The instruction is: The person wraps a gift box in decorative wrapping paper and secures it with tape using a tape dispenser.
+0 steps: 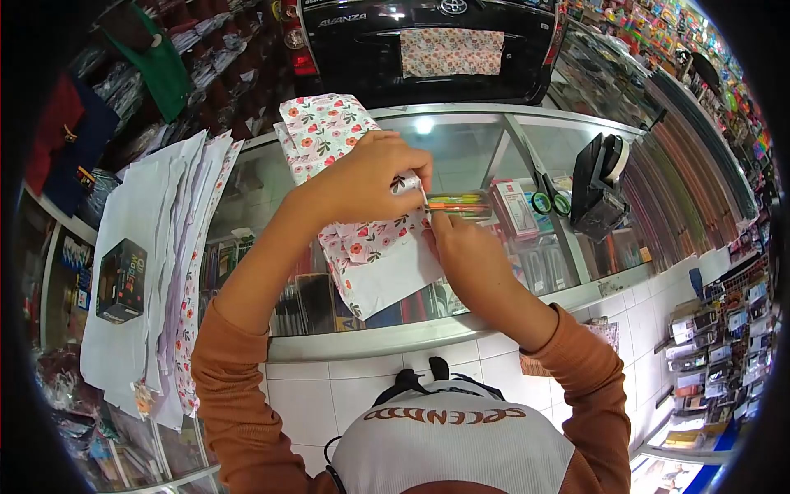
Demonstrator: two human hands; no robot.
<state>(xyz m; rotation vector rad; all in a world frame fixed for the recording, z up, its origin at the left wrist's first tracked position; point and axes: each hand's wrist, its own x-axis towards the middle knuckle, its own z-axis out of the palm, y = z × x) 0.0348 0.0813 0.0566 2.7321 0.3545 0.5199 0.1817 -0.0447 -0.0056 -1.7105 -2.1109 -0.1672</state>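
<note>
A sheet of floral wrapping paper (325, 132) lies on the glass counter (461, 136), partly folded around a clear pack of colored pens (461, 203). My left hand (370, 177) presses the paper's folded edge down over the left end of the pack. My right hand (461, 247) sits just below the pack, its fingers pinching the paper against the pack's near edge. The white underside of the paper (395, 276) hangs toward me over the counter's front.
A stack of wrapping sheets (156, 247) with a small black box (121, 280) on it lies at the left. Green-handled scissors (550, 198) and a black tape dispenser (601, 185) stand at the right. A black car (428, 41) is parked beyond the counter.
</note>
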